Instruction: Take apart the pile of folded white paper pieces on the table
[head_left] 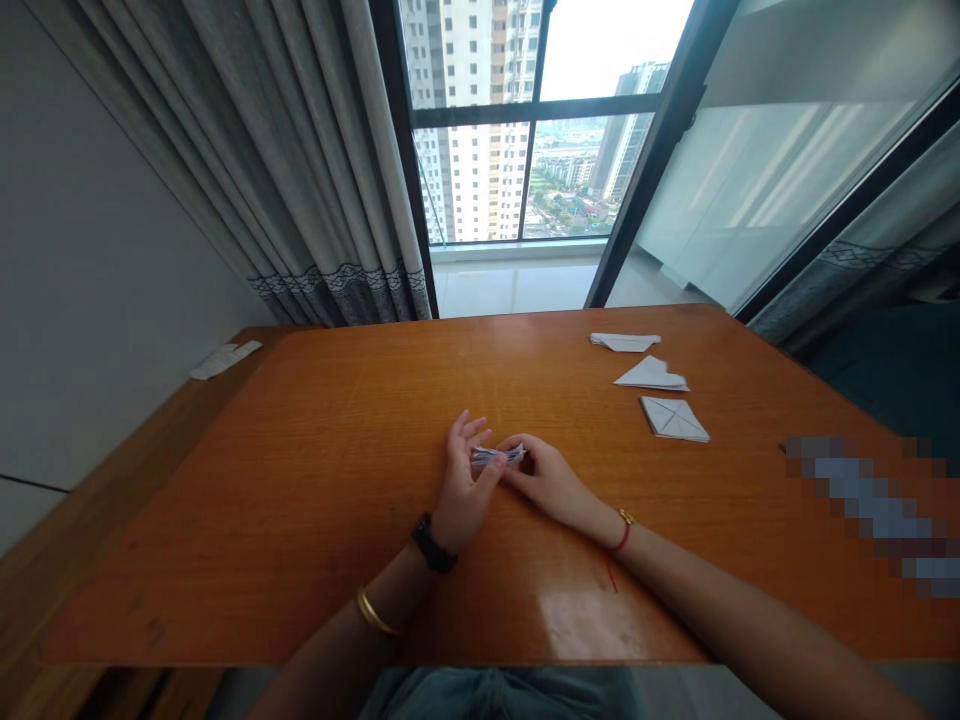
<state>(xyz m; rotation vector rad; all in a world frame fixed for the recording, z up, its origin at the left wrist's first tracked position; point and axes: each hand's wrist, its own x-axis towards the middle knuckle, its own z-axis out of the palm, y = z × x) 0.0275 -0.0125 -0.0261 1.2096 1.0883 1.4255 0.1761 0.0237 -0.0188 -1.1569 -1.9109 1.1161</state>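
Both of my hands meet near the middle of the orange wooden table [315, 480]. A small folded piece of white paper [496, 457] sits between them, just above the tabletop. My left hand [463, 487] pinches its left end, and a black watch and a gold bangle sit on that arm. The paper's right end is gripped by my right hand [550, 483], which wears a red string bracelet at the wrist. The paper looks narrow and layered.
Three folded white paper pieces lie at the table's far right: one [625, 342], one [651, 375], one [673, 418]. A white paper scrap [223, 359] lies on the ledge at left. Curtains and a window stand behind. A blurred patch covers the right edge.
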